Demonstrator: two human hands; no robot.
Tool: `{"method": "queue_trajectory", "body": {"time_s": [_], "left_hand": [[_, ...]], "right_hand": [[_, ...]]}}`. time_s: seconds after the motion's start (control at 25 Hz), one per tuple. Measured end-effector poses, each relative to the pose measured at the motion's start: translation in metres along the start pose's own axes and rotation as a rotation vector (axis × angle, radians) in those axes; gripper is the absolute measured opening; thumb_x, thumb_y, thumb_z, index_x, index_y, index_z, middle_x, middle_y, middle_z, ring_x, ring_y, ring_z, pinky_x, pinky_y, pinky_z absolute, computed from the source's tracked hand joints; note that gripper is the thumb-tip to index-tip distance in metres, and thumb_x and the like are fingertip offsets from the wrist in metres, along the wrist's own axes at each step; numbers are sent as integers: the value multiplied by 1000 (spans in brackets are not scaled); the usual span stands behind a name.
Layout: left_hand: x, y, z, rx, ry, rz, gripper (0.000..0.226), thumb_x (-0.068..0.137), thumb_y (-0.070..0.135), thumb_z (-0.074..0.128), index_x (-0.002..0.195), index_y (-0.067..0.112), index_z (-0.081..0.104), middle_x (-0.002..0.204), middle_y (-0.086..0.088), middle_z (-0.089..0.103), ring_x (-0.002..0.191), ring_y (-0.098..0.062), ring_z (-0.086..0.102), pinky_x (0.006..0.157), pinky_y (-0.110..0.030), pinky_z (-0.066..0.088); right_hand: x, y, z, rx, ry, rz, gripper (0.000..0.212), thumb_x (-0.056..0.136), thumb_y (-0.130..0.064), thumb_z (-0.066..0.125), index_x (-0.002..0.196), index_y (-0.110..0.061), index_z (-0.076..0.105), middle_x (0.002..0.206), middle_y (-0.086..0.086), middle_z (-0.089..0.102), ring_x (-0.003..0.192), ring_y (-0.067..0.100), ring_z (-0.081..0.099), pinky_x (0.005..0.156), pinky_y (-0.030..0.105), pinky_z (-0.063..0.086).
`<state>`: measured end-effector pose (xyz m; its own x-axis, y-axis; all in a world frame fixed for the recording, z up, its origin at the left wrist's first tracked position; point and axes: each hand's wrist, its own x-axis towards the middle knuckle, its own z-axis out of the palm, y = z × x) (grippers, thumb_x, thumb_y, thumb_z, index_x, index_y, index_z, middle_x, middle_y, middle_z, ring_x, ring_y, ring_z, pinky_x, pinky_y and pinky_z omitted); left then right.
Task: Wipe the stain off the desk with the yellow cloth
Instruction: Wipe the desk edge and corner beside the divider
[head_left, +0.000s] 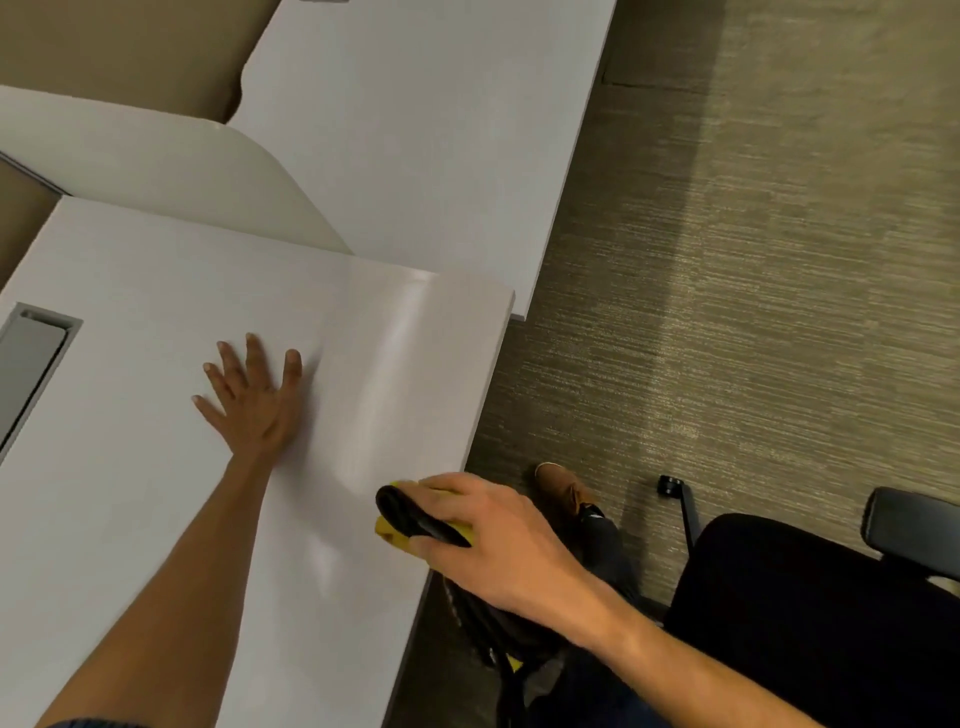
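The white desk (156, 493) fills the left half of the view. My left hand (249, 395) lies flat on it, palm down, fingers spread, holding nothing. My right hand (493, 535) is near the desk's right edge, closed over a bunched yellow cloth (392, 535) that has a dark patch or fold across it. The cloth rests on the desk surface just inside the edge. I cannot make out any stain on the desk; only pale glare streaks show between the two hands.
A grey recessed cable hatch (31, 364) sits at the desk's left. A second white desk (415, 130) adjoins beyond. A black office chair (810, 613) stands at the lower right on carpet (779, 260). My brown shoe (563, 488) shows beside the desk edge.
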<state>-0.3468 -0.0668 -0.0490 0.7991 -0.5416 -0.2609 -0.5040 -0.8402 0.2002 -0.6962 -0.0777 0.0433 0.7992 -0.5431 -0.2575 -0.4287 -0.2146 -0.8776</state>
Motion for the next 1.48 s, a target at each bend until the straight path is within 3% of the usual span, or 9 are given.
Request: {"method": "queue_trajectory", "body": {"time_s": [0.12,0.36,0.44,0.56,0.64,0.72,0.88,1.04,1.48], "left_hand": [[1,-4,2,-27,22,3,90,85,84,7,162,39,3,173,2,-8,159,-24,-11,124,-59,-9],[2,-7,10,-51,116,31,82,89,79,5,161,42,5,174,3,-2,160,-23,-6,123,-58,-6],[2,-7,10,-59,127,33,79,91,76,6,161,42,6,174,4,-1,160,-23,-5,123,-58,-6],[1,-7,10,-50,141,33,75,93,72,6,162,41,6,174,4,0,160,-23,-5,123,-57,-5],[2,-6,10,-50,142,31,74,94,70,5,162,40,6,174,4,0,160,-23,-5,123,-57,-6],[2,-5,9,-53,140,27,75,93,70,5,162,40,6,174,4,-1,160,-22,-6,124,-56,-7],[2,-5,9,-49,138,22,75,93,70,3,162,40,6,174,5,-2,160,-21,-7,124,-55,-7],[0,-5,9,-47,129,24,76,93,72,2,162,41,4,174,6,-5,159,-20,-10,124,-53,-9],[-2,-5,6,-44,118,48,79,92,75,-1,163,40,2,173,6,-8,159,-19,-13,124,-52,-13]], "right_hand": [[54,-29,-7,-294,146,-207,47,98,-39,56,144,-41,46,148,-7,49,105,30,60,87,40,51],[160,-23,3,-762,217,-279,46,96,-23,58,140,-30,49,150,3,45,99,34,56,77,42,45],[179,-12,8,-864,202,-325,48,94,-31,65,139,-28,48,155,5,40,105,36,56,80,43,46],[192,6,9,-977,115,-369,67,89,-57,64,145,-27,43,166,8,21,131,44,44,94,53,42],[193,19,2,-1016,93,-395,76,89,-68,55,153,-32,33,170,6,10,146,46,27,105,66,32],[192,29,-2,-1015,86,-430,74,94,-66,49,157,-37,25,171,5,6,150,46,20,107,70,27],[198,34,-4,-977,86,-445,59,100,-50,48,155,-37,30,169,7,16,144,44,33,101,62,37],[213,37,-13,-928,130,-416,50,103,-41,47,152,-36,38,167,6,24,139,41,39,103,50,36],[259,50,-70,-928,312,-244,58,98,-19,60,150,-39,43,156,16,38,110,36,49,89,43,42]]}}
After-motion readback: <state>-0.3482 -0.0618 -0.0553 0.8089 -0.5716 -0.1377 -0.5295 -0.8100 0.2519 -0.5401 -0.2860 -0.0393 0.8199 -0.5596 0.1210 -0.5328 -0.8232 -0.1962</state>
